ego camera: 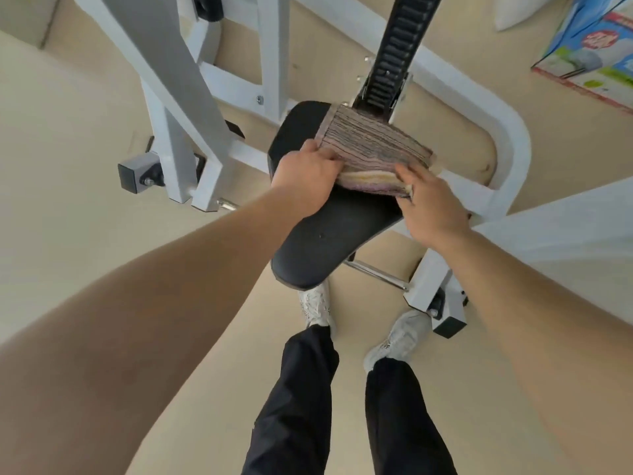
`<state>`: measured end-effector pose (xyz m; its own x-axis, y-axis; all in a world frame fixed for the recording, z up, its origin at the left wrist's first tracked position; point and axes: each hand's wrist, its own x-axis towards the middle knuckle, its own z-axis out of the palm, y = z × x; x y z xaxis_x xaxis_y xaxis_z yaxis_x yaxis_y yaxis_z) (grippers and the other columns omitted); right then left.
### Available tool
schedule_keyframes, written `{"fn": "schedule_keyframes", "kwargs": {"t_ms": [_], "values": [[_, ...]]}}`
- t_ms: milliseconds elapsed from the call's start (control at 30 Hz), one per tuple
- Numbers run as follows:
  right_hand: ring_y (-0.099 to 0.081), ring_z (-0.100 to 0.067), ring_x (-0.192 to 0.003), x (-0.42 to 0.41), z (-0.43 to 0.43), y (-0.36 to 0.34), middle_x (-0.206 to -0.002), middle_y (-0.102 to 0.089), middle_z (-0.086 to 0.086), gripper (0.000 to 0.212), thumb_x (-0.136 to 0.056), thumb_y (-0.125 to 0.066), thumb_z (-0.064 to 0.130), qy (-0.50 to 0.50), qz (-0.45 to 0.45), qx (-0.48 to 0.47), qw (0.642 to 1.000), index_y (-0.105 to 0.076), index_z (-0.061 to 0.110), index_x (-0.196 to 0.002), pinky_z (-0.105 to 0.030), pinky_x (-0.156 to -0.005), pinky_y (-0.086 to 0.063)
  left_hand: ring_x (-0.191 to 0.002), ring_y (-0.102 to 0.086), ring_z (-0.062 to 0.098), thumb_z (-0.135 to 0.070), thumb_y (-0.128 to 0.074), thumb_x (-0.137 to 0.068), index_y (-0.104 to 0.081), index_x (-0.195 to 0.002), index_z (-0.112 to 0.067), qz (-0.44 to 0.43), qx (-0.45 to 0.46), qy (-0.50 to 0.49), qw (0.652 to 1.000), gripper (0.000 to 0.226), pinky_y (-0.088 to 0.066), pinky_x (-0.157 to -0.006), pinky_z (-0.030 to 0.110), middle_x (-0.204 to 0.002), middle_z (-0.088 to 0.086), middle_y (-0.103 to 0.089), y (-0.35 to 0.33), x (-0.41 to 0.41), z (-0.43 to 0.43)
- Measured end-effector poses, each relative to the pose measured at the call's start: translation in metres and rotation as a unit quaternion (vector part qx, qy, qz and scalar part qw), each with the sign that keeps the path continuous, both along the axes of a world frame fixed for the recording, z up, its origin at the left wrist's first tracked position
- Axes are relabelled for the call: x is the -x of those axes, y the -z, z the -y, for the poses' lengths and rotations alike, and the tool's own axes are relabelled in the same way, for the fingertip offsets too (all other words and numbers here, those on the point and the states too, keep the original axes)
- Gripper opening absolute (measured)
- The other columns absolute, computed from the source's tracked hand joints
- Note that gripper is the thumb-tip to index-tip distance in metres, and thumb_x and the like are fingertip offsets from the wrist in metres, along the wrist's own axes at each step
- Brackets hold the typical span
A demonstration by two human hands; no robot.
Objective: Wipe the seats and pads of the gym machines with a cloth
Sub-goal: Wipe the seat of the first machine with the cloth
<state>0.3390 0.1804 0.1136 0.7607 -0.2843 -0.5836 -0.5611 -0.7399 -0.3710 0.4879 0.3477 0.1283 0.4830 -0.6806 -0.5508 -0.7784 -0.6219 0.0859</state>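
Two bare hands, one cloth, one seat. The folded, striped cloth (373, 149) lies on the far half of the black padded seat (329, 241), just beyond both hands and between them, its thick folded edge turned toward the person. The left hand (308, 176) is at the cloth's near left corner, fingers curled and tucked into the edge, gripping it. The right hand (431, 207) is at the near right corner, its fingers (407, 173) laid fairly flat on top of the cloth. The thumb is hidden, so I cannot tell whether this hand pinches the cloth or only presses on it. The near half of the seat, below the hands, is bare and dark.

One black toothed post (400, 46) rises just beyond the cloth's far edge. The white steel frame (507, 145) of the machine runs behind and to both sides of the hands, curving round on the right. Below the seat are two pale shoes (315, 305) and two black trouser legs (298, 406). The floor (68, 132) is plain beige. One printed cardboard box (596, 53) lies on it, well off beyond the right hand.
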Motion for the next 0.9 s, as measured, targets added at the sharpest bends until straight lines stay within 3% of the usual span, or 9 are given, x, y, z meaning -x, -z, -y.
{"fn": "schedule_keyframes", "kwargs": {"t_ms": [67,133,233,300,400,633,800,900], "values": [[-0.032,-0.039,-0.144,0.024,-0.019,0.015,-0.164,-0.024,-0.01,0.062,-0.099,-0.05,0.042,-0.047,-0.044,0.021,0.998,-0.033,0.023,-0.156,-0.051,-0.115,-0.033,-0.121,-0.045,0.029,-0.036,-0.045,-0.09,-0.06,-0.135,-0.026,-0.026,0.009,-0.017,0.999,0.048,-0.049,-0.095,0.046,-0.146,-0.003,-0.049,0.008,0.013,-0.014],[-0.027,-0.038,-0.144,0.032,-0.029,0.015,-0.161,-0.027,-0.014,0.068,-0.092,-0.046,0.058,-0.02,-0.013,0.028,0.999,-0.044,0.019,-0.149,-0.05,-0.116,-0.028,-0.125,-0.044,0.027,-0.048,-0.036,-0.087,-0.068,-0.126,-0.027,-0.044,0.056,-0.061,0.996,0.054,-0.043,-0.102,0.045,-0.145,-0.004,-0.051,0.008,0.014,-0.018],[-0.032,-0.038,-0.141,0.014,-0.025,0.023,-0.156,-0.035,-0.015,0.063,-0.094,-0.039,0.054,0.02,0.071,0.061,0.995,-0.053,0.013,-0.139,-0.052,-0.115,-0.033,-0.141,-0.038,0.026,-0.043,-0.036,-0.098,-0.061,-0.136,-0.02,-0.022,0.125,-0.102,0.987,0.051,-0.033,-0.116,0.046,-0.15,0.004,-0.048,0.02,0.007,-0.003],[-0.018,-0.037,-0.151,-0.008,-0.022,0.04,-0.166,-0.018,-0.016,0.064,-0.102,-0.028,0.049,0.0,0.051,0.065,0.997,-0.03,0.014,-0.156,-0.054,-0.122,-0.022,-0.153,-0.019,0.027,-0.042,-0.028,-0.105,-0.034,-0.156,-0.014,-0.027,0.096,-0.085,0.991,0.058,-0.017,-0.125,0.045,-0.164,0.008,-0.027,0.041,0.003,0.016],[0.005,-0.029,-0.156,-0.033,-0.021,0.073,-0.17,0.006,-0.009,0.067,-0.105,-0.016,0.052,-0.018,0.013,0.081,0.997,-0.001,0.021,-0.162,-0.05,-0.126,-0.003,-0.156,0.003,0.025,-0.051,-0.012,-0.105,-0.002,-0.161,-0.008,-0.014,0.026,-0.014,0.999,0.071,-0.002,-0.127,0.044,-0.169,0.012,0.002,0.077,-0.005,0.037],[0.0,-0.025,-0.157,-0.069,0.0,0.093,-0.17,0.002,-0.01,0.068,-0.104,-0.011,0.05,0.012,0.012,0.11,0.994,-0.001,0.014,-0.161,-0.046,-0.126,-0.005,-0.157,-0.003,0.024,-0.053,-0.007,-0.103,-0.008,-0.162,-0.012,0.02,0.046,0.002,0.999,0.071,-0.006,-0.126,0.047,-0.17,0.01,-0.006,0.1,-0.038,0.059],[-0.004,-0.029,-0.156,-0.008,-0.059,0.056,-0.169,-0.005,-0.015,0.068,-0.105,-0.012,0.049,-0.059,0.035,0.096,0.993,-0.01,0.01,-0.161,-0.049,-0.126,-0.009,-0.157,0.003,0.024,-0.054,-0.009,-0.104,-0.003,-0.162,-0.013,-0.002,0.038,-0.011,0.999,0.071,-0.002,-0.127,0.045,-0.169,0.009,0.003,0.067,0.015,-0.01],[0.0,-0.027,-0.156,-0.016,-0.055,0.058,-0.169,-0.001,-0.012,0.069,-0.104,-0.009,0.051,-0.076,0.025,0.09,0.993,-0.006,0.012,-0.161,-0.047,-0.126,-0.007,-0.157,0.003,0.021,-0.053,-0.012,-0.105,-0.004,-0.162,-0.016,-0.006,0.043,-0.005,0.999,0.068,0.0,-0.127,0.043,-0.17,0.006,0.002,0.067,0.012,-0.013]]}}
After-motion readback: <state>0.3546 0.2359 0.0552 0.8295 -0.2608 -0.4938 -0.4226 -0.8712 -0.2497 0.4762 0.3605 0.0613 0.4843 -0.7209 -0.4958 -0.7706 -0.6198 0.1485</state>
